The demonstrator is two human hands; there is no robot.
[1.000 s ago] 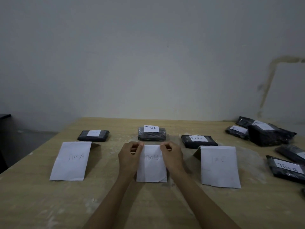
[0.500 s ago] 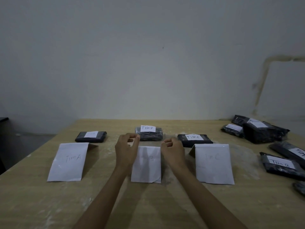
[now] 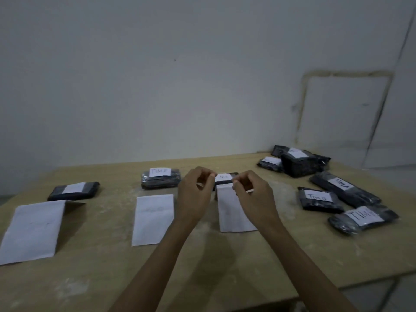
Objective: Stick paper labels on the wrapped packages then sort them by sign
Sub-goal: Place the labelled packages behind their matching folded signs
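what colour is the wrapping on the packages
Black glossy plastic wrapping with white paper labels; head view.

A pale wooden worktop (image 3: 101,278) fills the lower frame. Three white paper sheets lie in a row across it: one at lower left (image 3: 33,230), one at centre (image 3: 154,218), and one right of centre (image 3: 229,212), partly hidden. Behind each sheet sits a black plastic-wrapped package with a white label (image 3: 74,190) (image 3: 161,178) (image 3: 225,177). At the right of the frame a heap of labelled black packages (image 3: 301,164) sits at the far corner. Three more labelled packages (image 3: 318,199) lie nearer.
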